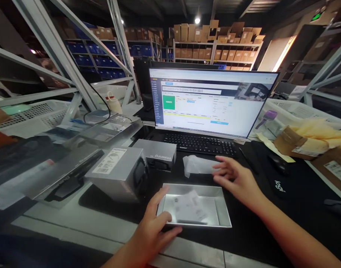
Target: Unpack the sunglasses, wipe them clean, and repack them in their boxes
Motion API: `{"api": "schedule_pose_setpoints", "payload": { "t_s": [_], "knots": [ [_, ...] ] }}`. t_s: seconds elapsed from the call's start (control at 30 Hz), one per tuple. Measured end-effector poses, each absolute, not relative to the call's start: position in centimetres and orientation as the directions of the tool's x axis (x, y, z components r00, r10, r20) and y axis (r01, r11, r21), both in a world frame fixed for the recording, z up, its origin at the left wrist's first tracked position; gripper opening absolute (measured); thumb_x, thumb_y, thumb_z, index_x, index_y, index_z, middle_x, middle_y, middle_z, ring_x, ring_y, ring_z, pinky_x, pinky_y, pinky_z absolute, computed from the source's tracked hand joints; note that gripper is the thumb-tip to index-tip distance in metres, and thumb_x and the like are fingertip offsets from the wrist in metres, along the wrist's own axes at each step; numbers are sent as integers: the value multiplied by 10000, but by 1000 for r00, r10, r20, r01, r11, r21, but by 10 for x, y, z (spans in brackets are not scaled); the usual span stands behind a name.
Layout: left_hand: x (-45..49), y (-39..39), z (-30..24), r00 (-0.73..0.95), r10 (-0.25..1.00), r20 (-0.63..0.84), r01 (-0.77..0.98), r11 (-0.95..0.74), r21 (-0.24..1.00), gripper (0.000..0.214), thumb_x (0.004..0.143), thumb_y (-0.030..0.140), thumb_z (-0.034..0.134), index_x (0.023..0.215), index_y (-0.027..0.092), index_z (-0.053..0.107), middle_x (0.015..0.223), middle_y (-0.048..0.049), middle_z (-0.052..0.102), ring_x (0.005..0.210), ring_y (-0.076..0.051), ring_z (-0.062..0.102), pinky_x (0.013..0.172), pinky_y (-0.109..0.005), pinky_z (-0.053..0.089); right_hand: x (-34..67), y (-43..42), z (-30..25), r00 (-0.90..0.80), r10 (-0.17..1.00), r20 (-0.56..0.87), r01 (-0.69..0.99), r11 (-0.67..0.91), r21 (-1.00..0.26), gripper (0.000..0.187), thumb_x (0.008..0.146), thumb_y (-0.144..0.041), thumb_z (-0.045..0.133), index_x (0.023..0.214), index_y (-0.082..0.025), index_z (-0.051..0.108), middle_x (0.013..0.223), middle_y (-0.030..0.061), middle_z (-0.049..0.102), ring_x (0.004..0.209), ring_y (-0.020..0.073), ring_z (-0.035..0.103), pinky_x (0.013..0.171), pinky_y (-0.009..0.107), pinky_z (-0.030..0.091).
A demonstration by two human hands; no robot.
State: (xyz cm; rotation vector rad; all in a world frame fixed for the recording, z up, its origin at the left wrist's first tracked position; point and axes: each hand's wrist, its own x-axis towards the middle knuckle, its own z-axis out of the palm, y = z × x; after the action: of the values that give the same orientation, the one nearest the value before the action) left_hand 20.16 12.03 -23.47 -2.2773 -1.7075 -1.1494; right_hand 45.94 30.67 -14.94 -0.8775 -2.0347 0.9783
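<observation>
A shallow silver-grey open box [225,212] lies on the black desk mat. Inside it is a white printed paper or clear packet [188,206]. My left hand [156,219] grips the left end of this box, one finger along its far side and others at its near edge. Just beyond the box is a small item in whitish translucent wrapping [198,166]. My right hand [233,178] is at the right end of that wrapping with fingers spread; whether the fingertips touch it I cannot tell.
Left of the open box stand a grey labelled carton [117,175] and a smaller grey box [162,150]. A keyboard [198,145] and monitor [209,104] are behind. At right are a mouse [277,163], cardboard boxes [301,143] and a white basket [282,108].
</observation>
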Motion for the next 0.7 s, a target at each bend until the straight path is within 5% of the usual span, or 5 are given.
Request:
{"api": "schedule_pose_setpoints", "payload": {
  "t_s": [0.07,0.2,0.37,0.7],
  "knots": [
    [200,120,-233,143,783,606,863,-399,311,159,850,204,707,791,203,559,1603,-113,269,1401,-339,437,1083,-464,510,471,331,-150,-465,797,386,376,572,-729,447,889,-374,656,1308,-234,588,1213,130,698,1062,276,701,907,472,592],
    [195,121,-231,213,760,614,864,-440,246,159,863,200,685,749,207,575,1545,-100,378,1329,-308,507,1035,-436,552,486,363,-162,-737,649,191,451,682,-575,820,659,-295,847,1417,-233,541,1505,137,509,1386,354,474,1147,540,393],
    [190,127,-230,240,741,627,857,-465,222,144,852,216,704,745,222,608,1417,-92,522,1218,-289,585,972,-425,589,480,366,-178,-715,685,137,476,621,-623,766,586,-310,878,1313,-246,645,1320,97,670,1205,332,628,1069,478,461],
    [209,167,-206,142,705,695,881,-409,235,177,863,239,706,708,206,628,1261,-106,609,1101,-270,634,912,-431,599,552,404,-135,-520,834,183,488,466,-738,654,641,-388,846,1228,-163,667,1212,80,705,1118,306,655,997,433,505]
  ]
}}
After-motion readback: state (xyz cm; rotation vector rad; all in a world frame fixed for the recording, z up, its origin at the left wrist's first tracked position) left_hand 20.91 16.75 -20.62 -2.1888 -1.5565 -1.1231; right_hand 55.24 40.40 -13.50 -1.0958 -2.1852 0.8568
